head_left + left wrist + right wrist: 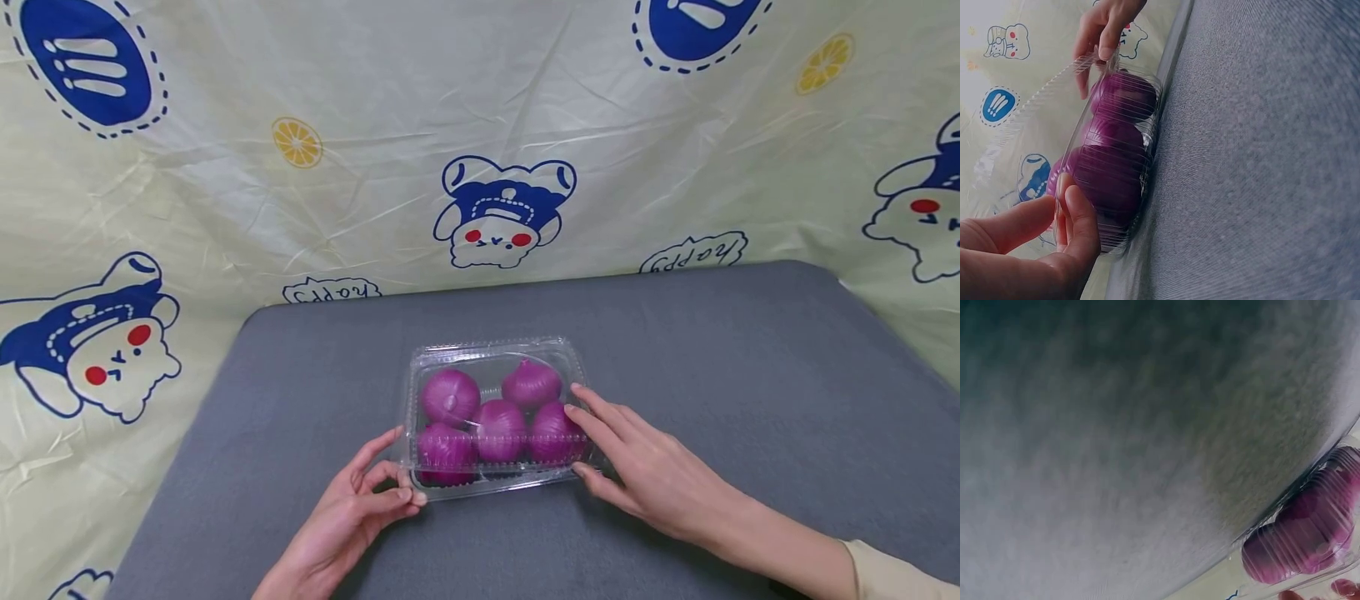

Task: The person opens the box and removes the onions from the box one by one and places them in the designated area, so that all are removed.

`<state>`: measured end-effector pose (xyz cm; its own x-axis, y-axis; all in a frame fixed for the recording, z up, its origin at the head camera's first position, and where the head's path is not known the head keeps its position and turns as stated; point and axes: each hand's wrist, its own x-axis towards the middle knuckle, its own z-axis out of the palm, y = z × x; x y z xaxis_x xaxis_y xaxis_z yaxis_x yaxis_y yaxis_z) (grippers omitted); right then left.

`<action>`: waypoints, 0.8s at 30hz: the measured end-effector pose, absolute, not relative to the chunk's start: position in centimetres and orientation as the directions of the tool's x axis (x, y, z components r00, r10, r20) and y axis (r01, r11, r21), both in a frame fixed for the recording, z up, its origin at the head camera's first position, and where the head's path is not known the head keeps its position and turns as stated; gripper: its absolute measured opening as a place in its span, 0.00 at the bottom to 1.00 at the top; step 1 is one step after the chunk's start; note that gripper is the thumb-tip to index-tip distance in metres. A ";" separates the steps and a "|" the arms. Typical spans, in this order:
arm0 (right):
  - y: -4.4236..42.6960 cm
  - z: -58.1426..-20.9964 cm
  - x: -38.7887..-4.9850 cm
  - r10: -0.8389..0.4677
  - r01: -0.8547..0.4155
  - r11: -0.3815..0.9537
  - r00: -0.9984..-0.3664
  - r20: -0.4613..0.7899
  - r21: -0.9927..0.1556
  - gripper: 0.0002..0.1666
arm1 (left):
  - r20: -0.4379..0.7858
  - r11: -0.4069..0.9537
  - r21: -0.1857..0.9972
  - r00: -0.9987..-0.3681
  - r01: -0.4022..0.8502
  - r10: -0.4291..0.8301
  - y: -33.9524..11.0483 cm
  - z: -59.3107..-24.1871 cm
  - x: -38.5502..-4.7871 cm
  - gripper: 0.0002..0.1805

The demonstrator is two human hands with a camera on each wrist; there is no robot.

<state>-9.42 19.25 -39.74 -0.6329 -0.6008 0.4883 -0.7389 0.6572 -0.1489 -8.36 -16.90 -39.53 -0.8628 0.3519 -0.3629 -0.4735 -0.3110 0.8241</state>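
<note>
A clear plastic clamshell box [495, 483] lies on the grey table, holding several purple onions [501, 429]. Its transparent lid [1041, 103] stands raised at an angle above the base in the left wrist view. At the front left corner, my left hand [352, 508] pinches the box's rim between thumb and fingers. My right hand [652, 462] is at the right side, its thumb by the front corner and its fingers over the side edge. From the left wrist, that right hand [1107, 28] grips the far corner of the rim. Ribbed box walls partly blur the onions [1310, 531] in the right wrist view.
The grey cloth-covered table [720, 358] extends around the box. Behind it hangs a pale printed curtain [375, 200] with cartoon bears and orange slices. A small dark thing [787, 590] shows under the right forearm at the bottom edge.
</note>
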 end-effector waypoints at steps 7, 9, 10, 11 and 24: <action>19.1 -39.5 -10.2 -0.629 -0.796 0.604 -0.507 0.589 -0.041 0.30 | -0.353 -0.314 0.827 -0.865 -0.467 0.356 -16.9 -39.5 -8.4 0.42; 19.1 -39.2 -10.3 -0.622 -0.789 0.613 -0.513 0.591 -0.041 0.31 | -0.349 -0.314 0.829 -0.866 -0.463 0.359 -16.9 -39.5 -8.3 0.42; 19.2 -39.0 -10.4 -0.618 -0.783 0.621 -0.525 0.585 -0.047 0.31 | -0.347 -0.313 0.830 -0.866 -0.462 0.359 -16.9 -39.5 -8.3 0.42; 19.2 -38.8 -10.5 -0.615 -0.778 0.626 -0.538 0.576 -0.058 0.31 | -0.347 -0.312 0.831 -0.867 -0.461 0.357 -16.9 -39.5 -8.3 0.42; 20.4 -37.6 -11.2 -0.620 -0.785 0.600 -0.579 0.529 -0.155 0.32 | -0.360 -0.324 0.819 -0.864 -0.473 0.353 -17.0 -39.5 -8.4 0.43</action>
<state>-11.23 20.38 -37.59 -0.5791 -0.6204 0.5289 -0.7847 0.6002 -0.1552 -8.36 -17.03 -39.48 -0.8638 0.3529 -0.3597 -0.4735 -0.3241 0.8190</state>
